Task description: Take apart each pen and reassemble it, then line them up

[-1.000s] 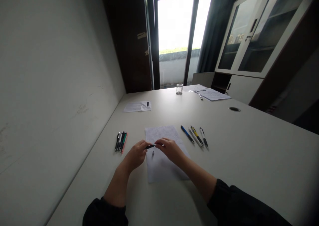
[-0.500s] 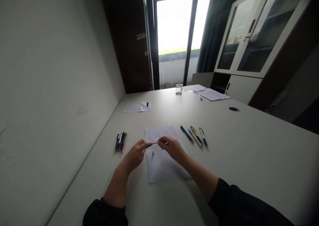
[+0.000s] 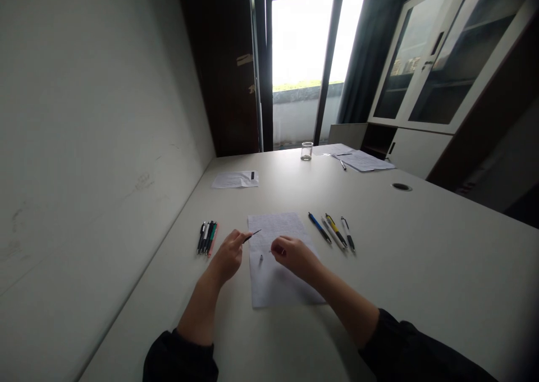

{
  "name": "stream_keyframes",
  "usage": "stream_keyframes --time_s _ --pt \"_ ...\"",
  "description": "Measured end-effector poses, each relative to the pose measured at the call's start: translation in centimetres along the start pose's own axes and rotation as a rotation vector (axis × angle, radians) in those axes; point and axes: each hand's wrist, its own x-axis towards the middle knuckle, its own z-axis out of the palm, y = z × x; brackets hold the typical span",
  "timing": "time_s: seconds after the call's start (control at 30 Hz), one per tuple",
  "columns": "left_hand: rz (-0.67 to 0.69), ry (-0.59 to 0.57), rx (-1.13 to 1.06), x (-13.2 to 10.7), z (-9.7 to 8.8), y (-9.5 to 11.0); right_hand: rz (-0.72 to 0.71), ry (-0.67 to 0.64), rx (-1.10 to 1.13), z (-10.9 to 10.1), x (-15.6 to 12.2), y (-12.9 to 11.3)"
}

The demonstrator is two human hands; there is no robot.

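White smooth-topped table (image 3: 379, 292) along a plain grey wall (image 3: 105, 146)

Glass-fronted white cabinet (image 3: 421, 73): top cut off, interior dim. Lined white paper sheet (image 3: 282, 292): partly covered, writing too small to read. Bare right hand (image 3: 297, 257): above the sheet, fingertips pinching a tiny pale sliver (image 3: 270, 252), mostly hidden, identity unclear. Bare left hand (image 3: 229, 257): grasping a slim black pen body (image 3: 252, 235), rear end concealed, thin point over the sheet's left side. Multicoloured pen bundle (image 3: 207, 238): left of the sheet. Four mixed-colour pens (image 3: 334, 235): right, markings illegible. Small grey pen piece (image 3: 261, 257): on the sheet, between both hands.
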Motion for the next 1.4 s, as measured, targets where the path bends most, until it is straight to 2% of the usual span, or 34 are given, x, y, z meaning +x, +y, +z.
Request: stream_keyframes --time_s 0.2,0.43,0.63,0.8,1.0,1.17,1.4 --pt "0.004 -0.002 0.007 0.0 0.1 -0.1 -0.109 -0.117 -0.226 0.8 -0.2 -0.4" --pt "0.011 -0.005 0.007 0.0 0.1 -0.1 -0.226 -0.241 -0.268 0.6 -0.2 -0.6" --pt "0.017 -0.001 0.005 -0.1 0.2 -0.3 -0.276 -0.260 -0.271 0.3 -0.3 -0.7" --pt "0.017 -0.002 -0.008 -0.1 0.1 -0.2 -0.233 -0.162 -0.191 -0.4 -0.4 -0.3" --pt "0.076 -0.051 -0.033 0.0 -0.3 1.3 -0.021 0.075 -0.003 -0.9 0.0 0.1" --pt "0.103 -0.094 -0.058 0.2 -0.2 2.6 0.016 0.093 0.115 -0.5 0.1 -0.2" --pt "0.125 -0.102 -0.072 0.3 0.1 2.5 0.060 0.110 0.224 -0.6 0.2 -0.4"
